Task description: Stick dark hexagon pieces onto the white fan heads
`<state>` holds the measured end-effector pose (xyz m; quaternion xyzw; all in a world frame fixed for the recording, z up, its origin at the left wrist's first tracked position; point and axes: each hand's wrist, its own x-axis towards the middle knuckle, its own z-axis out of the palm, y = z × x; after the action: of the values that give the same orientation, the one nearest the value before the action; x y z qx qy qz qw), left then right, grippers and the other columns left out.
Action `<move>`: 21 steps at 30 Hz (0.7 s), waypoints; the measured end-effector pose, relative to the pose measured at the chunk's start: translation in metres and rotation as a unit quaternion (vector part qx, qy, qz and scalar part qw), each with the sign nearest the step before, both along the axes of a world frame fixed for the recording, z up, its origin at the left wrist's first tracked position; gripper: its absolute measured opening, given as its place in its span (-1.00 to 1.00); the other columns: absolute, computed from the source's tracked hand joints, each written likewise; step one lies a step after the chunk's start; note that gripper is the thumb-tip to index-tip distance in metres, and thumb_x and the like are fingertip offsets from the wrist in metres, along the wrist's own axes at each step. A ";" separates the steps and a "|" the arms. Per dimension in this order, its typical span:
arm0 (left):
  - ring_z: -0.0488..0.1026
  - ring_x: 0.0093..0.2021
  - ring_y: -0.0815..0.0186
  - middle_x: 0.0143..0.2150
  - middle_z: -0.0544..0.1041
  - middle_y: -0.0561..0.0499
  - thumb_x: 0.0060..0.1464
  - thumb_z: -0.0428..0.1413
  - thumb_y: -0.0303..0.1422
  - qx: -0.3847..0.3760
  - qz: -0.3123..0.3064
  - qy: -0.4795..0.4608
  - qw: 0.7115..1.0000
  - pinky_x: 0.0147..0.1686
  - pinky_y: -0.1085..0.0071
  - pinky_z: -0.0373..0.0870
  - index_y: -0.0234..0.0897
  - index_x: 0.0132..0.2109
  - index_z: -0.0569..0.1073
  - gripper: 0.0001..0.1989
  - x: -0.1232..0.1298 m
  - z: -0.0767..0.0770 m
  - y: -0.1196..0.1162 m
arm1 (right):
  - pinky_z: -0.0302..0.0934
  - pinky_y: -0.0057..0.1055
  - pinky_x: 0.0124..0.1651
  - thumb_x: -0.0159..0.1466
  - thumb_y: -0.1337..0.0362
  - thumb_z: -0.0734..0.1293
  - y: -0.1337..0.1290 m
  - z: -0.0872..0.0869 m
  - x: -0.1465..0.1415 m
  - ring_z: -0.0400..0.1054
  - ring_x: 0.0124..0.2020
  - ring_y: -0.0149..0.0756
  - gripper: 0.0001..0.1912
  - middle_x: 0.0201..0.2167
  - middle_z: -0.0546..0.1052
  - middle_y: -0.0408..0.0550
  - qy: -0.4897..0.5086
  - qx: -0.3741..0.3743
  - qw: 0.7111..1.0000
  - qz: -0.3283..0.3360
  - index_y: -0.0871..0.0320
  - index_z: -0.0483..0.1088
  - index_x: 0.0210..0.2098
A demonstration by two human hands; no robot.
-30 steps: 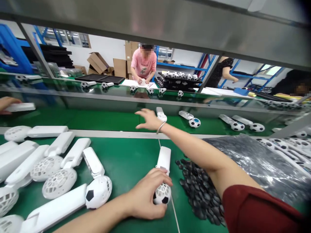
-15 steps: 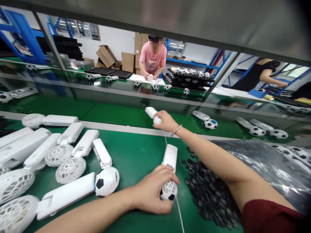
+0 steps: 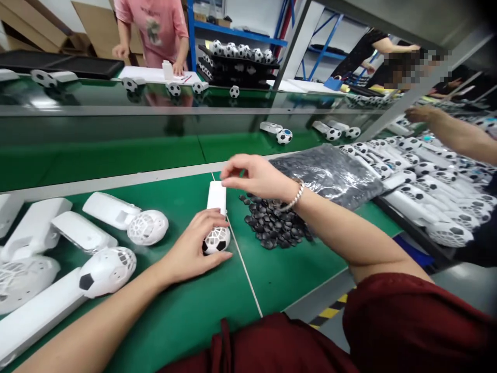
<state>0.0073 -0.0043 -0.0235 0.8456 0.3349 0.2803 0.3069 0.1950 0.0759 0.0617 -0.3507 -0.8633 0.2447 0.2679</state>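
My left hand (image 3: 196,243) is closed around a white football-shaped handheld fan (image 3: 216,241). Its latticed round head with black patches points toward me, and its handle extends away. Just beyond and right of that handle is my right hand (image 3: 252,177), fingers curled but apart from the thumb, slightly blurred, with nothing seen in it. Beneath the right forearm lies a pile of small black patches (image 3: 272,223). To the left are several more white fans; one (image 3: 147,227) has a plain latticed head, another (image 3: 106,272) carries a single black patch.
A clear plastic bag of black pieces (image 3: 330,173) lies behind the pile. Finished-looking fans fill a tray (image 3: 392,207) at right. Beyond the table edge runs a green conveyor (image 3: 166,153) with several fans (image 3: 284,136). A person in pink (image 3: 153,31) stands opposite; another's arm (image 3: 462,129) reaches in at right.
My right hand came back from over the conveyor; the white fan it held is gone from it. Another fan now lies on the table at left. The view turned right; my left hand keeps its fan.
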 end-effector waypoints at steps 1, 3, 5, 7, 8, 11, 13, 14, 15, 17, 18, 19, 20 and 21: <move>0.08 0.16 0.11 0.05 0.21 -0.09 -0.05 0.17 -0.30 0.002 0.021 0.016 1.000 0.15 0.12 0.05 -0.17 -0.03 0.28 -0.60 0.000 0.001 -0.001 | 0.17 -0.50 -0.31 0.13 0.31 0.35 -0.009 -0.005 0.015 0.28 -0.42 -0.45 -0.90 -0.46 0.43 -0.14 -0.035 0.005 0.999 -0.012 0.24 0.40 -0.41; 0.09 0.13 0.08 0.02 0.16 -0.07 -0.09 0.19 -0.26 -0.004 0.073 0.049 0.996 0.13 0.07 0.07 -0.14 -0.05 0.32 -0.59 0.001 0.003 -0.003 | 0.17 -0.48 -0.29 0.15 0.30 0.34 -0.028 -0.020 0.037 0.29 -0.40 -0.43 -0.91 -0.46 0.45 -0.12 -0.111 0.007 0.994 -0.022 0.22 0.43 -0.40; 0.14 0.08 0.10 -0.03 0.15 -0.05 -0.12 0.21 -0.25 -0.028 0.116 0.065 0.991 0.11 0.07 0.11 -0.12 -0.02 0.31 -0.53 0.000 0.005 -0.005 | 0.18 -0.44 -0.22 0.17 0.29 0.32 -0.043 -0.040 0.048 0.32 -0.32 -0.37 -0.90 -0.39 0.46 -0.06 -0.189 0.010 0.981 -0.040 0.21 0.45 -0.36; 0.22 0.02 0.15 -0.06 0.17 -0.03 -0.13 0.20 -0.24 -0.063 0.137 0.056 0.987 0.08 0.12 0.17 -0.14 0.01 0.27 -0.48 -0.003 0.007 -0.004 | 0.19 -0.40 -0.17 0.20 0.27 0.29 -0.052 -0.057 0.052 0.32 -0.24 -0.30 -0.86 -0.35 0.45 -0.02 -0.246 0.015 0.966 -0.072 0.19 0.45 -0.32; 0.25 0.00 0.16 -0.06 0.18 -0.03 -0.13 0.20 -0.24 -0.077 0.142 0.049 0.986 0.06 0.14 0.20 -0.15 0.02 0.26 -0.47 -0.006 0.007 -0.003 | 0.19 -0.39 -0.17 0.21 0.25 0.28 -0.053 -0.064 0.053 0.32 -0.21 -0.28 -0.84 -0.34 0.45 0.00 -0.257 0.017 0.962 -0.086 0.19 0.45 -0.30; 0.27 0.00 0.17 -0.04 0.21 -0.04 -0.12 0.18 -0.28 -0.093 0.144 0.030 0.985 0.04 0.16 0.22 -0.19 0.01 0.26 -0.50 -0.014 0.009 -0.001 | 0.19 -0.41 -0.19 0.21 0.25 0.29 -0.050 -0.073 0.052 0.31 -0.22 -0.30 -0.86 -0.32 0.42 -0.02 -0.237 0.009 0.967 -0.089 0.18 0.42 -0.29; 0.26 0.02 0.16 -0.01 0.22 -0.06 -0.09 0.15 -0.32 -0.101 0.130 0.021 0.986 0.05 0.17 0.21 -0.20 0.03 0.24 -0.51 -0.018 0.010 -0.001 | 0.18 -0.44 -0.25 0.17 0.31 0.32 -0.046 -0.073 0.051 0.30 -0.30 -0.35 -0.91 -0.34 0.41 -0.05 -0.209 -0.005 0.976 -0.063 0.20 0.39 -0.33; 0.25 0.04 0.16 0.01 0.22 -0.06 -0.08 0.14 -0.34 -0.106 0.120 0.016 0.987 0.06 0.18 0.19 -0.20 0.05 0.23 -0.50 -0.020 0.010 -0.001 | 0.17 -0.46 -0.29 0.15 0.34 0.33 -0.045 -0.072 0.050 0.28 -0.35 -0.38 -0.94 -0.38 0.41 -0.07 -0.196 -0.010 0.979 -0.047 0.20 0.37 -0.37; 0.24 0.05 0.16 0.03 0.22 -0.06 -0.07 0.13 -0.36 -0.111 0.112 0.012 0.987 0.07 0.18 0.18 -0.19 0.06 0.22 -0.49 -0.021 0.009 -0.001 | 0.15 -0.47 -0.32 0.13 0.37 0.34 -0.044 -0.070 0.048 0.26 -0.39 -0.40 -0.95 -0.42 0.40 -0.10 -0.183 -0.014 0.983 -0.031 0.21 0.35 -0.41; 0.22 0.08 0.16 0.05 0.21 -0.06 -0.07 0.13 -0.38 -0.114 0.108 0.005 0.988 0.08 0.20 0.17 -0.18 0.07 0.22 -0.49 -0.021 0.009 -0.002 | 0.13 -0.50 -0.37 0.14 0.39 0.32 -0.044 -0.067 0.044 0.23 -0.45 -0.43 -0.93 -0.49 0.38 -0.15 -0.148 -0.024 0.989 -0.003 0.20 0.32 -0.45; 0.22 0.08 0.16 0.04 0.22 -0.06 -0.07 0.13 -0.39 -0.114 0.112 0.002 0.987 0.08 0.20 0.16 -0.18 0.06 0.22 -0.50 -0.020 0.009 -0.002 | 0.12 -0.51 -0.39 0.15 0.39 0.31 -0.045 -0.065 0.041 0.23 -0.47 -0.45 -0.94 -0.50 0.38 -0.16 -0.125 -0.033 0.992 0.007 0.20 0.31 -0.44; 0.23 0.07 0.16 0.04 0.22 -0.05 -0.07 0.13 -0.39 -0.113 0.116 0.001 0.987 0.08 0.21 0.17 -0.18 0.05 0.23 -0.51 -0.019 0.009 -0.002 | 0.13 -0.52 -0.38 0.17 0.40 0.29 -0.046 -0.063 0.037 0.24 -0.48 -0.46 -0.95 -0.49 0.39 -0.16 -0.099 -0.039 0.994 0.016 0.20 0.32 -0.43; 0.24 0.07 0.17 0.03 0.23 -0.05 -0.08 0.12 -0.40 -0.113 0.120 0.000 0.986 0.07 0.21 0.17 -0.19 0.04 0.24 -0.52 -0.019 0.009 -0.002 | 0.14 -0.52 -0.36 0.18 0.40 0.28 -0.047 -0.062 0.034 0.25 -0.46 -0.46 -0.97 -0.48 0.41 -0.16 -0.076 -0.040 0.996 0.027 0.20 0.32 -0.41; 0.25 0.06 0.17 0.03 0.24 -0.05 -0.08 0.12 -0.42 -0.115 0.120 -0.001 0.986 0.06 0.22 0.18 -0.19 0.04 0.25 -0.53 -0.019 0.010 -0.002 | 0.15 -0.51 -0.32 0.19 0.41 0.27 -0.048 -0.061 0.030 0.27 -0.44 -0.46 -0.97 -0.46 0.42 -0.16 -0.058 -0.035 0.997 0.041 0.20 0.33 -0.40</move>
<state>-0.0112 -0.0067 -0.0136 0.7583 0.4636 0.2753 0.3665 0.2247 0.0275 0.0009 -0.3376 -0.8819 0.2653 0.1946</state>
